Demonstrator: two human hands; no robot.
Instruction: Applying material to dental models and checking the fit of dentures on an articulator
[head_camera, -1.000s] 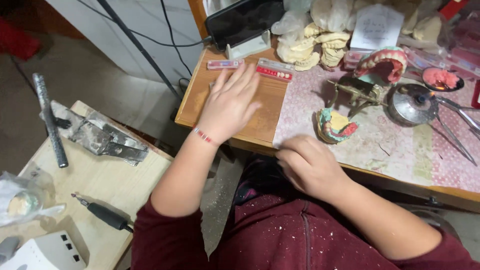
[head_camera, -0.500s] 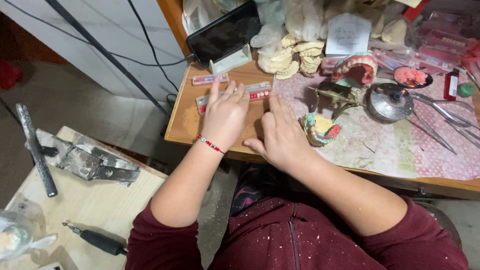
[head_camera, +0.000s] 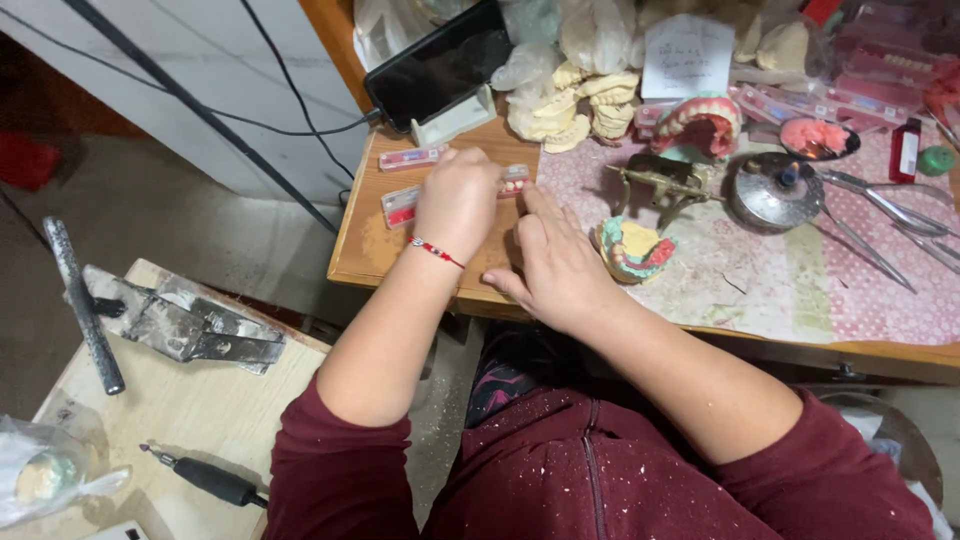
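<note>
Tooth strips (head_camera: 400, 205), two narrow pink-and-red cards of false teeth, lie side by side on the bare wooden end of the workbench (head_camera: 365, 250). Each has its long axis running roughly left to right across the bench, the far end tilted slightly away from the person. The left hand (head_camera: 458, 203) rests knuckles-up over the nearer strip, hiding its middle; its fingers are curled down together onto the strip, though whether they pinch it or only press on it I cannot tell. A red bead bracelet (head_camera: 437, 251) circles that wrist. The second strip (head_camera: 412, 158) lies just beyond the left fingertips, untouched. The right hand (head_camera: 560, 265) lies flat just beside the left, fingers (head_camera: 545, 205) straight and close together, the tips reaching the right end of the covered strip. Just right of those fingers sits a wax denture model (head_camera: 634, 248); beyond the fingertips, a dark phone (head_camera: 440, 65) leans on a stand.
</note>
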